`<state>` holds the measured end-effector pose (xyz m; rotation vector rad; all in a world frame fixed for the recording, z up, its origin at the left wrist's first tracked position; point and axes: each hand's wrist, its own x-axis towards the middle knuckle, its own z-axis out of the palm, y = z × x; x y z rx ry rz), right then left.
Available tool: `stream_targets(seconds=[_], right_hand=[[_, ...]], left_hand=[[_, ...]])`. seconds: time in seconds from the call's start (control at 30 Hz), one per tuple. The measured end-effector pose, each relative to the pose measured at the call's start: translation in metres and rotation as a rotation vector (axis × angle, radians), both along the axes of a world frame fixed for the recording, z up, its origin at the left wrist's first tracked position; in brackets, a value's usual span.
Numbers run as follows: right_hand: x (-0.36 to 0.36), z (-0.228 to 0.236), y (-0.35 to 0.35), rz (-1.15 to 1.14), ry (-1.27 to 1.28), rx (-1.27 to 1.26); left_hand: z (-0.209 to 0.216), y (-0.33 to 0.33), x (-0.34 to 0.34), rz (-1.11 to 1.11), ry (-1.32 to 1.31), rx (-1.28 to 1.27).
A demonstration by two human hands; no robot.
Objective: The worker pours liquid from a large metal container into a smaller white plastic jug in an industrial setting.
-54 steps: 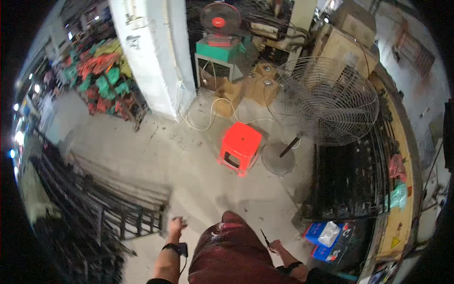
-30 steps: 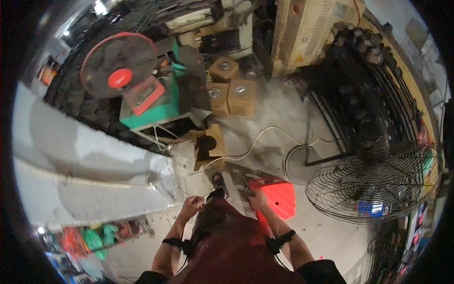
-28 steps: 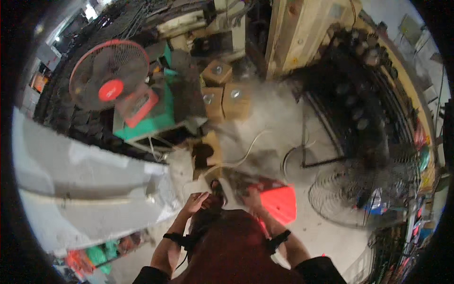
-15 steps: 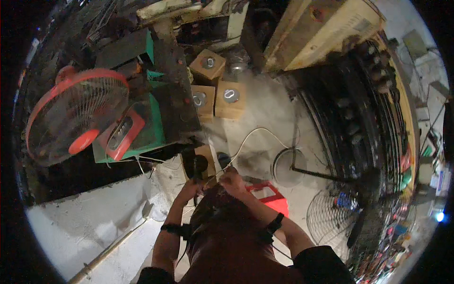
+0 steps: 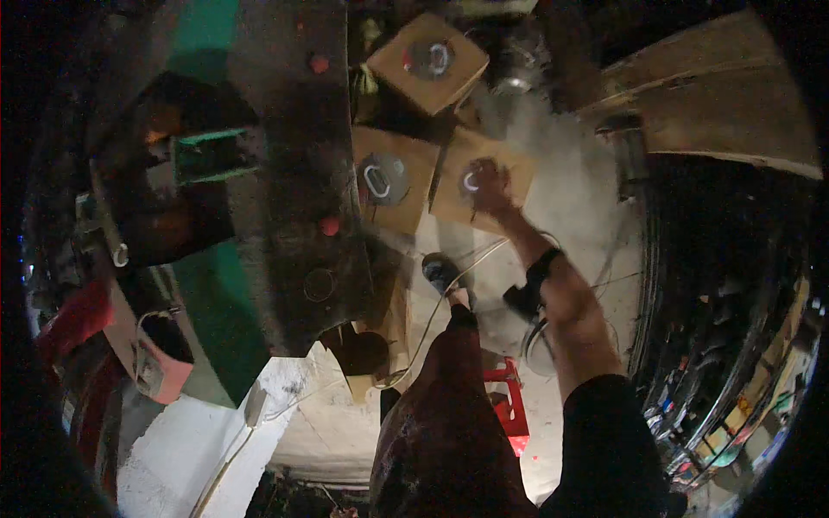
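My right hand (image 5: 494, 186) reaches out over the right one of several cardboard boxes (image 5: 514, 171), at the edge of a round grey piece with a white oval ring (image 5: 471, 181) on its top. The fingers are smeared, so their grip does not show. Beside it stands a second box (image 5: 401, 203) with a like grey piece and white oval ring (image 5: 377, 180). Behind both sits a third box (image 5: 453, 82), turned at an angle, with such a ring too. My left hand is out of the picture.
A pale cord (image 5: 423, 337) runs over the floor past my shoe (image 5: 442, 272). Left of my leg is a cardboard box with a dark round hole (image 5: 361, 350). A red plastic frame (image 5: 509, 406) lies right of my leg. A dark, green-sided cabinet (image 5: 216, 302) fills the left.
My view has shifted forward and closer to the boxes. My hands were together over my lap; the right has stretched out to the right box, and the left has left the view.
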<state>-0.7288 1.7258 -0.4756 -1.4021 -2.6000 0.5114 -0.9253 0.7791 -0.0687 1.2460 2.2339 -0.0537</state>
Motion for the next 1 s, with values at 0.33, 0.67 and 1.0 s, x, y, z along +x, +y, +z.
stream_targets(seconds=[0.33,0.67,1.0], right_hand=[[0.025,0.021,0.027,0.573,-0.443,-0.034],[0.010,0.025,-0.016,0.169,-0.432,-0.380],[0.085,0.194,-0.191,0.149,-0.477,-0.392]], left_hand=[[0.064,0.003,0.119,1.805,-0.690,0.005],[0.058,0.214,0.086,0.869,-0.465,-0.650],[0.010,-0.023,0.054,1.445,-0.496,-0.271]])
